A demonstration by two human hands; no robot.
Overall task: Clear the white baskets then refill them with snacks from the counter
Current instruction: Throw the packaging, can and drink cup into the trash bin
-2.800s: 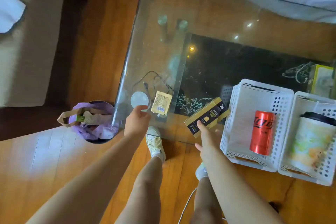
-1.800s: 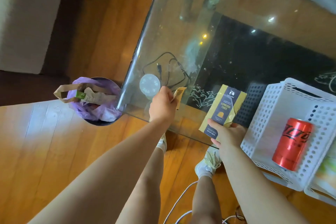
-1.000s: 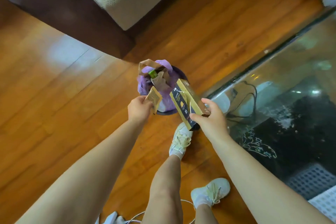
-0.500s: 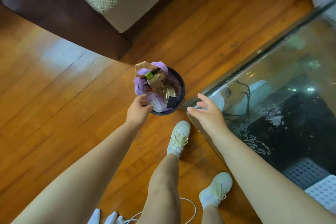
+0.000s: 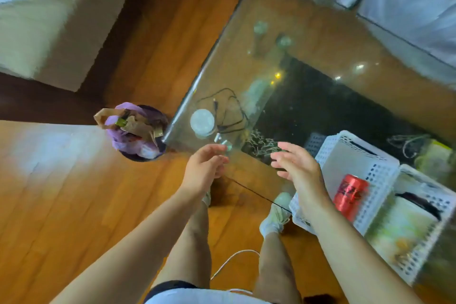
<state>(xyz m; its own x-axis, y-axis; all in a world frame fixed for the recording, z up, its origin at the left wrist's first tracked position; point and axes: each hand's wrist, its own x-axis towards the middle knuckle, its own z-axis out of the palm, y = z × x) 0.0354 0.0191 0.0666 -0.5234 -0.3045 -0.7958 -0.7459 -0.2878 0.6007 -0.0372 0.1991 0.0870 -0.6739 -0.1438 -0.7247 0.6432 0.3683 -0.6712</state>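
Both hands hang empty above the near edge of the glass desk [image 5: 308, 39]. The left hand [image 5: 203, 170] has a released grip, its fingers loosely bent and holding nothing, over the desk's near-left corner. The right hand [image 5: 299, 168] is likewise released, with fingers spread and reaching forward, just left of the first white basket [image 5: 355, 153].

That basket sits on the desk's near-right part and holds a red can [image 5: 350, 196]. The can lies on its side, its long axis running from the far rim toward the person, top end farther away. Dark lettering runs along it, too blurred to read. A second white basket [image 5: 419, 254] touches the first on the right and holds a lidded paper cup [image 5: 404, 224] lying down, its dark lid toward the far side; its print is unreadable.

On the desk's left corner lie a white round disc [image 5: 202, 121] and a black cable [image 5: 229, 111]. On the wooden floor [image 5: 61, 192] just left of the desk stands a bin [image 5: 138, 133] with a purple liner, stuffed with brown paper.
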